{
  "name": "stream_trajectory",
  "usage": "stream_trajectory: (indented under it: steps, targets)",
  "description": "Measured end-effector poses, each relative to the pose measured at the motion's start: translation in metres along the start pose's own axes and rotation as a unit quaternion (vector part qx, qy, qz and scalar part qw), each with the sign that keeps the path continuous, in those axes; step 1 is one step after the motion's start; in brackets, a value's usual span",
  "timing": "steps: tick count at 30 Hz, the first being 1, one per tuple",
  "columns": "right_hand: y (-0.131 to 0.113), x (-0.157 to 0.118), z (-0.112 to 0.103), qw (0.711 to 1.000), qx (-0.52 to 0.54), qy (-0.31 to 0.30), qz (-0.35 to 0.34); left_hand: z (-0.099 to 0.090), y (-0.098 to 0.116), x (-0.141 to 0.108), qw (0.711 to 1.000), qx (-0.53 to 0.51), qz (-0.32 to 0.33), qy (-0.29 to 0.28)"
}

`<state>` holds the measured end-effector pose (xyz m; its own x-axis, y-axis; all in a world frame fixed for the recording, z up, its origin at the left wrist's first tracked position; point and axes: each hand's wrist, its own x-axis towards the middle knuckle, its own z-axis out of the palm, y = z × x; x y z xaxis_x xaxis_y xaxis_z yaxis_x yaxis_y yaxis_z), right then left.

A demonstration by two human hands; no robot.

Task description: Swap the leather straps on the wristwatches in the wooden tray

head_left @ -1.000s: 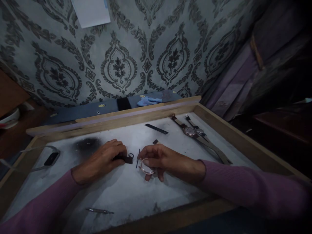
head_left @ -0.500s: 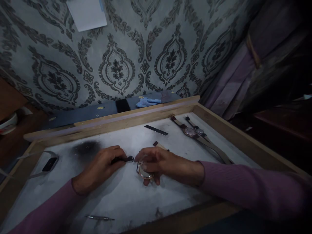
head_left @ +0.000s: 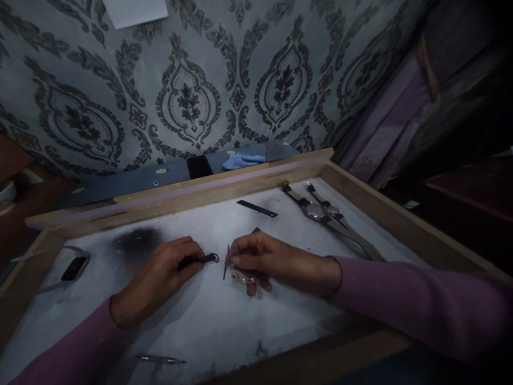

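Note:
My left hand is closed round a dark strap, whose curled end sticks out to the right. Close beside it, my right hand holds a round watch case with a gold-coloured rim, some of its fingers beneath it. A thin dark strip stands out at that hand's fingertips, just left of the case. The two hands are a small gap apart over the white tray surface.
The wooden-rimmed tray holds a dark flat blade, two watches at the back right, a smartwatch at left and a slim metal tool in front. A blue cloth lies behind the rim.
The thin dark piece by my right fingertips now stands more upright and clear of the watch case. My right hand has shifted slightly right with the case. The camera view has shifted a little.

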<state>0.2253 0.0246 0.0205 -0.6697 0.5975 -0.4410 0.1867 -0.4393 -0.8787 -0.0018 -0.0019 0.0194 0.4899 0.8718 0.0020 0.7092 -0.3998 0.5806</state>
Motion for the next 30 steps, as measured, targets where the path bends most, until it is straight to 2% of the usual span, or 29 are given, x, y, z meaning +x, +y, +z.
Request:
stream_trajectory:
  steps: [4, 8, 12, 16, 21, 30]
  targets:
    - [0.000, 0.001, -0.002, 0.998, -0.061, 0.012, -0.011, 0.000, -0.002, -0.004, 0.999, 0.039, 0.023, 0.003]
    - [0.005, 0.005, -0.002, 0.982, -0.165, 0.041, -0.079, 0.001, -0.003, -0.005, 0.997, 0.058, 0.047, 0.005]
    - [0.006, 0.009, 0.002, 0.932, -0.318, 0.100, -0.144, 0.002, -0.004, -0.005, 0.998, 0.038, 0.042, 0.001]
    - [0.002, 0.012, 0.008, 0.882, -0.416, 0.146, -0.165, 0.003, -0.004, -0.004, 0.999, 0.034, 0.039, 0.006]
    - [-0.003, 0.014, 0.015, 0.862, -0.449, 0.157, -0.175, 0.003, -0.003, -0.004, 0.998, 0.042, 0.036, -0.005]
    - [0.000, 0.022, 0.016, 0.851, -0.463, 0.165, -0.184, 0.004, -0.004, -0.004, 0.999, 0.033, 0.039, -0.001]
